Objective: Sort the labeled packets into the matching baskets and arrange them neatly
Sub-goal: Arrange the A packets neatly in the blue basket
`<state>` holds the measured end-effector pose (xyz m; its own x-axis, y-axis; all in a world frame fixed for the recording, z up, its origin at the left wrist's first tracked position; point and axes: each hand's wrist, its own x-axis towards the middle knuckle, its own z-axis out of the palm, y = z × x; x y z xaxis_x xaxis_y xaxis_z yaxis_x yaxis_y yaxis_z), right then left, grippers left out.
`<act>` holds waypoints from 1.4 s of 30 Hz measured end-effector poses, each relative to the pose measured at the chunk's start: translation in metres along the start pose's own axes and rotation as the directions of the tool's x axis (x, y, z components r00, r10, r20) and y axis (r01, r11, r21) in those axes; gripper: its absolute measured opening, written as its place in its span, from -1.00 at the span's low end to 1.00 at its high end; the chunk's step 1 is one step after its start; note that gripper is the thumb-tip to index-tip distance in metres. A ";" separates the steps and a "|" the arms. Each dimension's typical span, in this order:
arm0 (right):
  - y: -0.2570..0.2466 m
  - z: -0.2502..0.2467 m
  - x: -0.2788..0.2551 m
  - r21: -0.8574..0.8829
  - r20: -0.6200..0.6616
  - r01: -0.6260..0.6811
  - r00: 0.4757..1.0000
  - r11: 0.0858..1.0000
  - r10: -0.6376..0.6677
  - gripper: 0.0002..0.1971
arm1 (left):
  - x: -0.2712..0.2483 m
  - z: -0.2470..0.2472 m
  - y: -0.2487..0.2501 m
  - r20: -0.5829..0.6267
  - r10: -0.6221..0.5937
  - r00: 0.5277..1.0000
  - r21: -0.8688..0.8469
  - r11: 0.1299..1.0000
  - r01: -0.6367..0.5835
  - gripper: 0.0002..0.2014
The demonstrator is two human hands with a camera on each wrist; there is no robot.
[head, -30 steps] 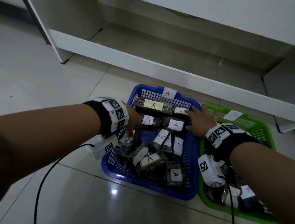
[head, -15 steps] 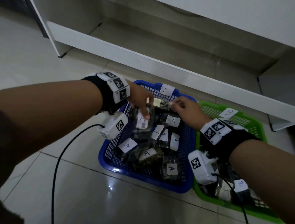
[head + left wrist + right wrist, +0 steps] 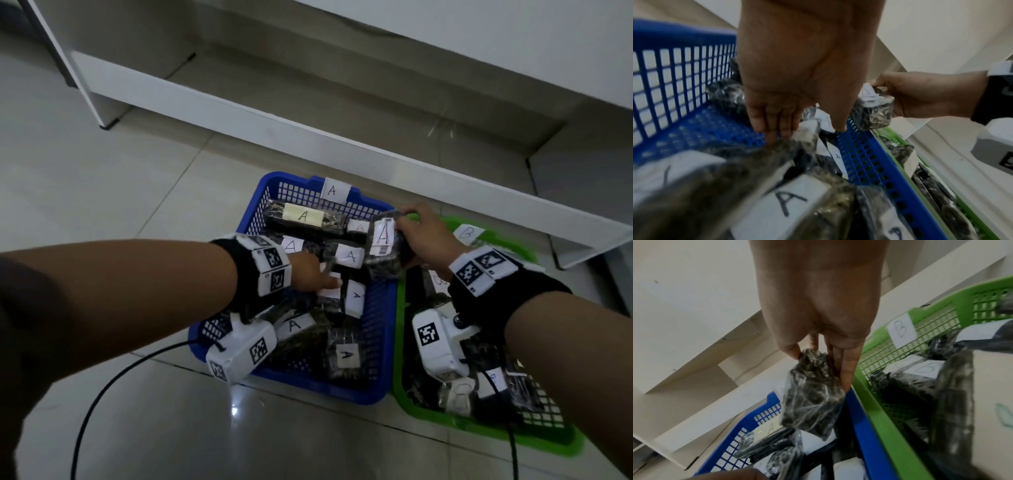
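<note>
— Left side first?

— Left hand (image 3: pixel 310 274) down inside the blue basket (image 3: pixel 380 308). Fingers (image 3: pixel 774 123) pressed together and nearly straight, tips down among the A packets (image 3: pixel 342 356). Thumb held apart, resting on a white label. Gripped nothing, as far as could be seen.

— And the packets there?

— Lay jumbled, some overlapping, most labels facing up. Not yet neat.

— Further right?

— One held packet (image 3: pixel 383 245), marked A, hung over the blue basket's right rim. Pinched at its top end by the right hand (image 3: pixel 424 233): thumb on one face, fingers laid flat along the other. Bottom end dangled free and tilted toward the blue basket.

— Then the green basket (image 3: pixel 399 342)?

— Stood just beside the blue one, walls touching, on the floor (image 3: pixel 102 171). Marked B, with B packets inside.

— How would the held packet handle?

— Probably light: carried easily by one end alone. Looked soft too, with clear crinkled film over dark loose contents, so likely to sag and shift. Film likely slippery under a light pinch.

— Where best to take hold?

— Across the middle, thumb on the paper label for friction, fingers behind. Otherwise by the gathered top end, as seen here, fine for a short drop into the blue basket. Squeezing hard best avoided, since the contents might crush.
</note>
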<state>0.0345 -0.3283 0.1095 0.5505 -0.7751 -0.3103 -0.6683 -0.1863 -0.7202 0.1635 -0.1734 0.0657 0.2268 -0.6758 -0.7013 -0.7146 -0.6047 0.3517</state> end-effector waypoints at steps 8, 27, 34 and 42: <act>0.008 -0.003 -0.008 -0.042 0.098 0.072 0.993 0.997 -0.067 -0.68 | 0.009 0.014 0.005 -0.036 -0.081 0.996 -0.159 0.984 0.074 -0.65; 0.008 0.021 -0.005 -0.120 -0.037 0.200 0.978 0.972 -0.206 -0.65 | -0.018 -0.074 -0.051 -0.284 0.084 0.955 0.171 0.985 -0.035 -0.55; 0.010 0.024 -0.005 -0.132 -0.044 0.195 0.978 0.972 -0.202 -0.65 | -0.006 -0.059 -0.067 -0.534 0.232 0.813 0.366 0.930 -0.025 -0.40; 0.000 0.025 -0.007 -0.024 -0.054 0.162 0.985 0.987 -0.163 -0.72 | 0.000 -0.044 -0.062 -0.537 0.370 0.758 0.610 0.791 0.047 -0.45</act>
<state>0.0434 -0.3081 0.0967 0.6241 -0.7658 -0.1548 -0.5822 -0.3237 -0.7458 0.2370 -0.1545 0.0716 0.2632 -0.9623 -0.0690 -0.9584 -0.2526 -0.1332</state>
